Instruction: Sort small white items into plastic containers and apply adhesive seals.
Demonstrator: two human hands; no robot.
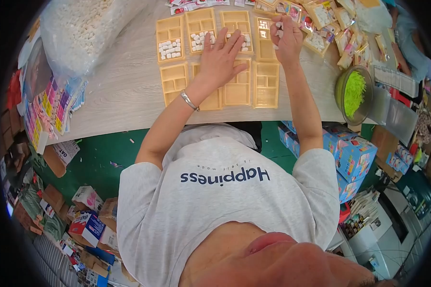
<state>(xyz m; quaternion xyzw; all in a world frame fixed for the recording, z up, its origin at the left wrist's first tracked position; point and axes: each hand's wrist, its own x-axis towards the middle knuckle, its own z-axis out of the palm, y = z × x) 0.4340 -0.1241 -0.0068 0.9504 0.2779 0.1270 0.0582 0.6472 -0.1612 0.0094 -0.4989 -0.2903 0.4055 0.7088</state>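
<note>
Several shallow cream-yellow compartment trays [171, 76] lie in two rows on the table. In the far row, the large compartments of the left trays hold small white marshmallow-like pieces [170, 49]. My left hand [220, 62], fingers spread and palm down, rests over the two middle far trays, its fingertips at the white pieces. My right hand [287, 39] is closed around several white marshmallow-like pieces, some showing between the fingers. It is above the right edge of the far right tray [265, 49], where a few pieces sit in an upper compartment.
A big clear bag [81, 36] of white pieces lies at far left, above colourful printed packets [55, 107]. Filled trays and sachets pile up [321, 28] at far right. A bowl [340, 93] of bright green shreds stands near the table's right edge. Blue boxes [352, 158] stand below.
</note>
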